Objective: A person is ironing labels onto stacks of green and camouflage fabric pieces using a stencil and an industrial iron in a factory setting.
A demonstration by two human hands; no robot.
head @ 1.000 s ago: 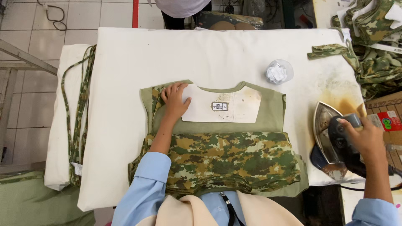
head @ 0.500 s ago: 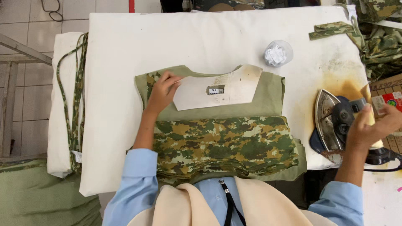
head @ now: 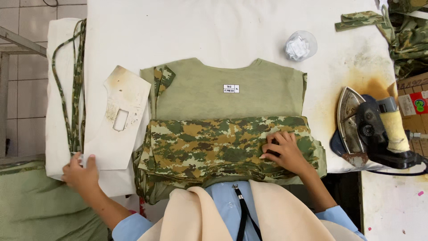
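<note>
I keep my right hand (head: 285, 151) flat, fingers spread, on the folded camouflage shirt (head: 223, 143) (no wrinkles), while my left hand (head: 80, 172) pinches the cardboard template (head: 118, 120).

left hand (head: 80, 173) low at left with fingers curled in a pinch, right hand (head: 285, 151) flat, fingers spread, palm down.
</note>
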